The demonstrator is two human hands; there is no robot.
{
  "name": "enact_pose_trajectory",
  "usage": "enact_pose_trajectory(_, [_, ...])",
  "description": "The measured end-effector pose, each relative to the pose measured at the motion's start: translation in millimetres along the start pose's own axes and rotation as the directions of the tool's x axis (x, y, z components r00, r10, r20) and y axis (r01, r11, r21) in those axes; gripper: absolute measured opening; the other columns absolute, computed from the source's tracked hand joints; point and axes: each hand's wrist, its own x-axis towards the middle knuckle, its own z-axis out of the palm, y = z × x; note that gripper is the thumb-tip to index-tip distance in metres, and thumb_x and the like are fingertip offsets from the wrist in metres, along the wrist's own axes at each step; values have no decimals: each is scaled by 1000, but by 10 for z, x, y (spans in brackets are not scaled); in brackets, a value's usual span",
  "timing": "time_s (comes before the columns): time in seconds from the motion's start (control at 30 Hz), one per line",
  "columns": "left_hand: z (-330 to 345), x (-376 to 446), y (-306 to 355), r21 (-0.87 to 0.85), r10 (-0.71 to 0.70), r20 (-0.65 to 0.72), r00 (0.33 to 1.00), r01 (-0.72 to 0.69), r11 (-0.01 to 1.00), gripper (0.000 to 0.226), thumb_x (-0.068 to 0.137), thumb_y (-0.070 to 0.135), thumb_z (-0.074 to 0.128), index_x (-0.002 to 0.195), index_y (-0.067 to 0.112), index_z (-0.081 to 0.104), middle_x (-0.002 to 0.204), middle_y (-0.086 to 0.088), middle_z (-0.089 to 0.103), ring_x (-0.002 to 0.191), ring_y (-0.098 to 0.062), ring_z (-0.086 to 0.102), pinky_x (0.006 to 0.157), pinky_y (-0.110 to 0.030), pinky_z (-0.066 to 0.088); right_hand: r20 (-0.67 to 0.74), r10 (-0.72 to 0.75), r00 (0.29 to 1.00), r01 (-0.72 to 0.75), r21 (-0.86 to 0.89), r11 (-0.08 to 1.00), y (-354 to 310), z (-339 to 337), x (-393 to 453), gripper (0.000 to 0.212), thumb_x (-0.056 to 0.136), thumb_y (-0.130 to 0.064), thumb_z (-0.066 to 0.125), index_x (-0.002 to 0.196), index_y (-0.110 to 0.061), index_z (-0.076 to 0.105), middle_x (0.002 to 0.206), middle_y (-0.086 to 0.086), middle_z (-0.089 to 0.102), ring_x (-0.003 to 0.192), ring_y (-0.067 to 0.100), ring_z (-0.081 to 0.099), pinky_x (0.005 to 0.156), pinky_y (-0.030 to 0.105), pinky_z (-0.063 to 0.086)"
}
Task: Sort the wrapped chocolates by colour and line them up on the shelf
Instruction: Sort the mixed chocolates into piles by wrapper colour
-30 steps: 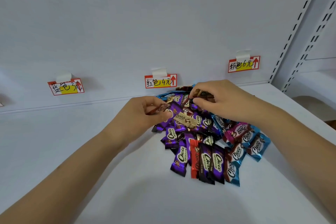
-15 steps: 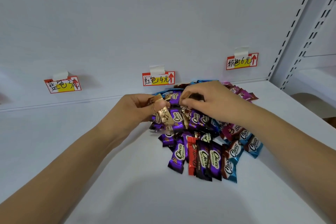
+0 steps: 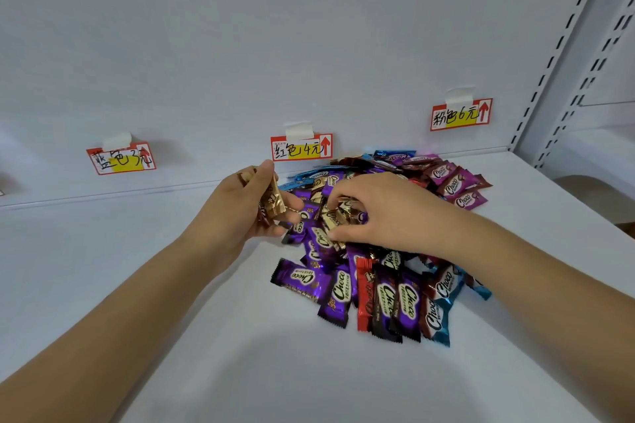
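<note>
A heap of wrapped chocolates [image 3: 385,288] in purple, blue, pink, red and gold lies on the white shelf [image 3: 171,285], right of centre. My left hand [image 3: 240,213] holds a small bunch of gold-wrapped chocolates [image 3: 273,201] upright at the heap's left edge. My right hand [image 3: 381,213] lies on top of the heap, its fingers and thumb pinching another gold-wrapped chocolate [image 3: 331,218]. Pink ones [image 3: 453,182] sit at the back right, blue ones [image 3: 441,299] at the front right, a red one [image 3: 365,295] at the front.
Three price tags are taped to the back wall: a blue-colour tag [image 3: 120,158] at left, a red-colour tag [image 3: 301,147] in the middle, a pink-colour tag [image 3: 461,114] at right. A slotted upright [image 3: 563,55] bounds the shelf on the right.
My left hand has gathered gold wrappers and lifted them up. My right hand has moved down and forward onto the heap and now pinches another gold one.
</note>
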Motion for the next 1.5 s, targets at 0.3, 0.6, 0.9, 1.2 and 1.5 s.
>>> enact_pose_trajectory(0.3, [-121, 105, -48, 42, 20, 14, 1000, -21, 999, 24, 94, 23, 64, 78, 17, 46, 55, 3, 39, 49, -12, 39, 40, -21, 37, -33, 176, 984, -179, -194, 965, -184, 42, 0, 81, 70, -83, 54, 121, -21, 46, 104, -4, 53, 93, 16, 52, 76, 35, 48])
enact_pose_trajectory(0.6, [-152, 127, -182, 591, 288, 169, 943, -331, 736, 18, 102, 27, 49, 100, 32, 67, 58, 15, 54, 53, -5, 49, 56, -25, 40, -31, 176, 984, -173, 69, 982, -155, 25, 6, 28, 83, -35, 65, 103, -16, 59, 87, -4, 65, 79, 12, 59, 76, 40, 54])
enact_pose_trajectory(0.9, [-187, 78, -97, 850, 270, 348, 898, -424, 314, 23, 94, 40, 59, 116, 47, 65, 102, 23, 64, 85, -2, 56, 73, -28, 48, -141, 172, 975, -164, 65, 984, -79, 23, 16, 25, 91, -32, 56, 109, -17, 64, 100, -2, 65, 86, 14, 57, 79, 34, 49])
enact_pose_trajectory(1.2, [-319, 122, -98, 875, 287, 269, 920, -357, 327, 7, 91, 32, 58, 91, 33, 66, 72, 10, 60, 70, -13, 54, 60, -31, 43, -173, 267, 948, -144, 515, 845, -24, -132, 39, 23, 101, -20, 41, 98, -9, 62, 69, -4, 52, 48, 0, 42, 45, 14, 30])
enact_pose_trajectory(1.5, [134, 77, -120, 938, 327, 245, 913, -308, 159, 45, 84, 70, 53, 94, 26, 54, 74, 11, 53, 72, -10, 52, 56, -29, 38, -83, 349, 933, -197, 695, 692, 42, -117, 79, 49, 90, -64, 47, 73, -19, 40, 59, -5, 37, 50, 10, 35, 56, 28, 32])
